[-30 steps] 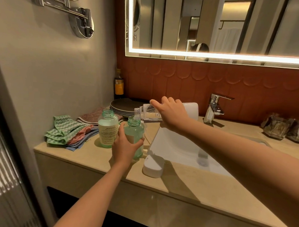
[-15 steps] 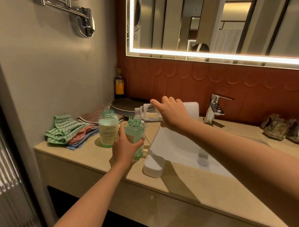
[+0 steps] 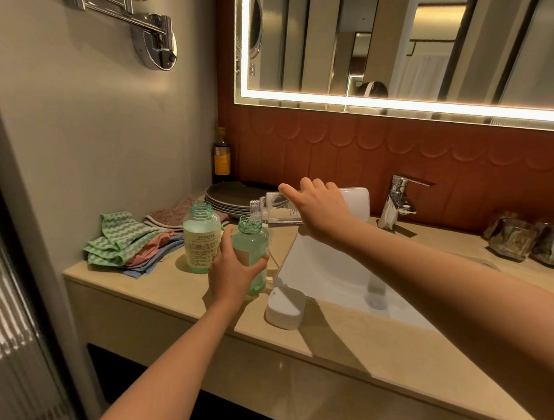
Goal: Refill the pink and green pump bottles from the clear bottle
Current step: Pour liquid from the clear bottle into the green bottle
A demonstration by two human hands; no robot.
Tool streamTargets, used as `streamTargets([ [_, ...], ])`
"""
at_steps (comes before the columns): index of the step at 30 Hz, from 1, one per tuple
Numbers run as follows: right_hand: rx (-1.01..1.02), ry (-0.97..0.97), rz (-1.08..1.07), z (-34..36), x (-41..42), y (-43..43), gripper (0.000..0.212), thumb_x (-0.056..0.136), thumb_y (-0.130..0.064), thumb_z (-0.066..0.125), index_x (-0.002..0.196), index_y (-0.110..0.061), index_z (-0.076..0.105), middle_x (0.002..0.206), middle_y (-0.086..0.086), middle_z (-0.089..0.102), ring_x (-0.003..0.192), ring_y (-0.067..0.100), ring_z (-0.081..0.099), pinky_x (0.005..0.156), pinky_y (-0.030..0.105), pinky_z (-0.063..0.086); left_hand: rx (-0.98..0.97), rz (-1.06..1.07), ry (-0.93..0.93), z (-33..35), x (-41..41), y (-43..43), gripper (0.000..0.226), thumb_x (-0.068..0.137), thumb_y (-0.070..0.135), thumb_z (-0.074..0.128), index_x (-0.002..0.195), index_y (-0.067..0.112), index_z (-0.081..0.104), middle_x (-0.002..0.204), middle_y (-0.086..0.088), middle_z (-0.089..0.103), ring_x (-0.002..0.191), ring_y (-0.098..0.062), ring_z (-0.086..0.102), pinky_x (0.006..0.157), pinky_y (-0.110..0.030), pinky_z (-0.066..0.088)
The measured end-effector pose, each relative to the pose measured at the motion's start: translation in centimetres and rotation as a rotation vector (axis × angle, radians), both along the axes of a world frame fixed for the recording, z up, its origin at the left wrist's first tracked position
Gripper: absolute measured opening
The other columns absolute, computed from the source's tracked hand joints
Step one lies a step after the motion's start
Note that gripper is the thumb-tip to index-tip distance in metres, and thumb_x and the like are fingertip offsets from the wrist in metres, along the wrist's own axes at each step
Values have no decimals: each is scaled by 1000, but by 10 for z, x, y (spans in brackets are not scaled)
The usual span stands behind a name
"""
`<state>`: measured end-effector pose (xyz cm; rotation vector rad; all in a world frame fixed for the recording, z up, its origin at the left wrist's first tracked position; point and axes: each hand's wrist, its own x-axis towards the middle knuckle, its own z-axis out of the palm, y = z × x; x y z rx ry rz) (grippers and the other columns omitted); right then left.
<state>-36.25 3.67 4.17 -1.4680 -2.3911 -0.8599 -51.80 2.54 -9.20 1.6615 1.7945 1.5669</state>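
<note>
Two green-tinted bottles stand uncapped on the beige counter (image 3: 177, 288). My left hand (image 3: 231, 273) grips the nearer green bottle (image 3: 252, 240) around its body. The other green bottle (image 3: 201, 238), with a pale label, stands just left of it. My right hand (image 3: 320, 208) holds the clear bottle (image 3: 274, 211) tipped on its side, its ribbed mouth right over the held bottle's opening. No pink bottle is in sight.
Folded cloths (image 3: 125, 244) lie at the counter's left. Stacked dark plates (image 3: 235, 197) and a brown bottle (image 3: 222, 158) stand in the back corner. A white sink (image 3: 330, 269) with a chrome tap (image 3: 396, 202) lies to the right; a white cap-like piece (image 3: 285, 308) rests at its front corner.
The clear bottle has dipped a little, mouth lower toward the held green bottle. Both hands keep their holds.
</note>
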Motion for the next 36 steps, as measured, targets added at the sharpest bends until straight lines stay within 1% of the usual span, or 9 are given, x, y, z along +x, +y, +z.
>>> streamTargets([
  [16,7,-4,3,-1,1,2,74,83,-27,68,142,-25,24,124,12,47,108,24,47,88,34,41,4,-1,4,-1,0,0,90,72,39,77,144,18,27,139,-7,46,124,-27,46,91,-42,50],
  [28,32,-27,-7,-1,1,3,74,83,-28,68,141,-25,24,120,11,48,104,23,48,86,34,41,-7,-6,-5,0,0,-1,92,72,39,77,145,18,25,141,-7,44,126,-27,44,95,-42,47],
  [36,36,-13,-2,-1,2,3,72,83,-29,68,141,-25,25,120,11,49,104,23,47,87,34,41,-4,-5,-4,1,1,-1,91,72,39,77,145,18,26,140,-7,44,125,-27,45,94,-42,48],
])
